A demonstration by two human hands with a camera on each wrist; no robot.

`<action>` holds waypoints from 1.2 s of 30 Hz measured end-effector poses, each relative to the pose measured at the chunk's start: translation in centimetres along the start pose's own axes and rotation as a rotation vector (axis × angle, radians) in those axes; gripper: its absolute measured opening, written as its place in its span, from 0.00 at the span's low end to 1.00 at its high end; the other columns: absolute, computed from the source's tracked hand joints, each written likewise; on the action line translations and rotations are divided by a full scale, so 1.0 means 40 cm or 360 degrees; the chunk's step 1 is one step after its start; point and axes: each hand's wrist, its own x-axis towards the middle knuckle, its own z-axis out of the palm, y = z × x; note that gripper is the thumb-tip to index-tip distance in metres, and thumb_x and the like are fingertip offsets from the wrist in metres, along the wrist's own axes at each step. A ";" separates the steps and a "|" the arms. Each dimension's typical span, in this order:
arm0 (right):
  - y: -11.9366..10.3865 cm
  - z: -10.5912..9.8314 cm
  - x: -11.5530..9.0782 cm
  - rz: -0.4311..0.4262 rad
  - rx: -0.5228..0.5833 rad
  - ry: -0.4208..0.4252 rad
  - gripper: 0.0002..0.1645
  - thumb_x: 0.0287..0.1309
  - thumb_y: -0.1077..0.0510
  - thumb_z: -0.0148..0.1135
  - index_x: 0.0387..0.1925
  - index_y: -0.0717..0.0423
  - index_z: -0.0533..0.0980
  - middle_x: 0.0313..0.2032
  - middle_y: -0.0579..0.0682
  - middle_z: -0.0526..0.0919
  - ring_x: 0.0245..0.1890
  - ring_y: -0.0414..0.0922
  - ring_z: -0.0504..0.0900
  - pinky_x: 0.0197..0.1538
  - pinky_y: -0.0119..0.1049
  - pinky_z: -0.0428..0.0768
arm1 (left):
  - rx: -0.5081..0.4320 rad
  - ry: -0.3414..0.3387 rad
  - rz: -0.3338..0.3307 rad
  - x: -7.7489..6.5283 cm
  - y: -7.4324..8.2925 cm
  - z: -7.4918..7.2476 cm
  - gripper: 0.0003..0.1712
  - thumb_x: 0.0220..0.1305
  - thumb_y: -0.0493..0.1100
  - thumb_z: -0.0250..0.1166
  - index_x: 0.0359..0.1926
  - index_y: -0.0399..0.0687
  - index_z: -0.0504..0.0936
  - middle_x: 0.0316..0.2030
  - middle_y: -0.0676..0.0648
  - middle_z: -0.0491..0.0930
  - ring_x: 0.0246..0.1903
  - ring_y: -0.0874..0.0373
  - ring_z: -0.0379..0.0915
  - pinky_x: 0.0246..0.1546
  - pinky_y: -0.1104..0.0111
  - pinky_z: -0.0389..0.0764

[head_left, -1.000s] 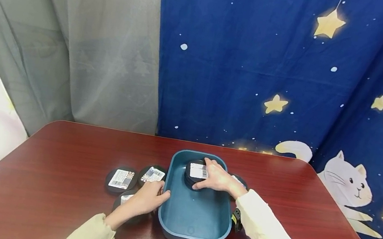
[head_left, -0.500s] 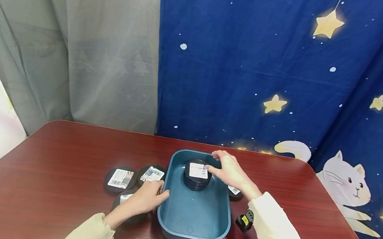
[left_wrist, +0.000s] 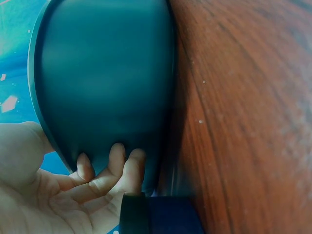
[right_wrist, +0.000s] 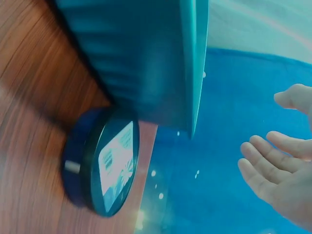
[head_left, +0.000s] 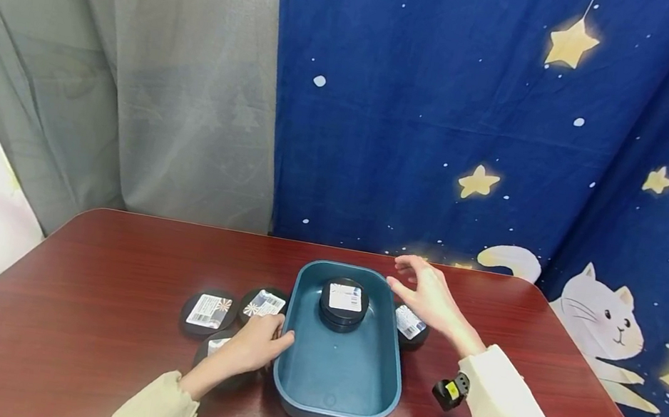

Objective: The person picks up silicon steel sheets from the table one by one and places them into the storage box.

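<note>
A blue rectangular plastic bin stands on the table. My left hand holds its left side, the thumb at the rim and the fingertips against the outer wall in the left wrist view. Inside the bin, towards the far end, sits a round black container with a white label on top. My right hand hovers above the far right rim, holding nothing, its fingers relaxed and apart. Below it, a similar round black container lies beside the bin's right wall; the right wrist view shows its labelled top.
Three round black labelled containers lie left of the bin: one at far left, one against the bin, and one partly hidden by my left forearm. The reddish-brown table ends at curtains behind.
My right hand has let go of the container inside the bin and moved right, out over the rim. That container stays put. The left hand keeps its place on the bin.
</note>
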 end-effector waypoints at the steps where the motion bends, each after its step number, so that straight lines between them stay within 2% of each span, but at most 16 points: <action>1: 0.005 -0.004 -0.003 0.0008 0.0008 0.0005 0.21 0.50 0.60 0.61 0.45 0.66 0.71 0.41 0.61 0.78 0.42 0.54 0.77 0.46 0.46 0.74 | -0.0011 -0.0005 0.0000 -0.001 0.000 0.000 0.12 0.53 0.38 0.52 0.15 0.44 0.64 0.08 0.54 0.62 0.06 0.66 0.60 0.10 0.74 0.62; 6: 0.034 -0.021 -0.020 0.0051 0.0028 0.0022 0.22 0.49 0.61 0.61 0.46 0.68 0.71 0.42 0.62 0.77 0.42 0.55 0.78 0.45 0.46 0.75 | -0.0060 -0.0027 -0.0010 -0.007 0.003 -0.003 0.12 0.54 0.39 0.53 0.16 0.44 0.65 0.08 0.54 0.62 0.06 0.65 0.61 0.09 0.73 0.62; 13: 0.074 -0.035 -0.044 0.0174 0.0021 0.0004 0.23 0.51 0.60 0.61 0.48 0.68 0.69 0.44 0.63 0.76 0.44 0.57 0.77 0.46 0.47 0.74 | -0.0052 -0.0025 -0.0009 -0.007 0.002 -0.003 0.12 0.54 0.38 0.53 0.16 0.44 0.65 0.08 0.54 0.62 0.06 0.65 0.61 0.09 0.73 0.62; 27: 0.149 -0.042 -0.089 0.0242 -0.0015 0.0033 0.22 0.51 0.61 0.60 0.46 0.71 0.69 0.43 0.66 0.76 0.43 0.58 0.77 0.45 0.48 0.74 | -0.0033 -0.0057 -0.0029 -0.005 0.006 -0.006 0.12 0.54 0.38 0.52 0.16 0.43 0.64 0.08 0.54 0.63 0.05 0.66 0.61 0.09 0.73 0.64; 36: 0.187 -0.043 -0.123 0.0320 -0.0083 -0.0095 0.26 0.52 0.57 0.59 0.48 0.71 0.68 0.44 0.67 0.75 0.43 0.59 0.77 0.46 0.50 0.73 | -0.0057 -0.0039 -0.0010 -0.007 0.011 -0.008 0.12 0.54 0.39 0.53 0.16 0.43 0.65 0.08 0.54 0.62 0.06 0.66 0.61 0.09 0.73 0.63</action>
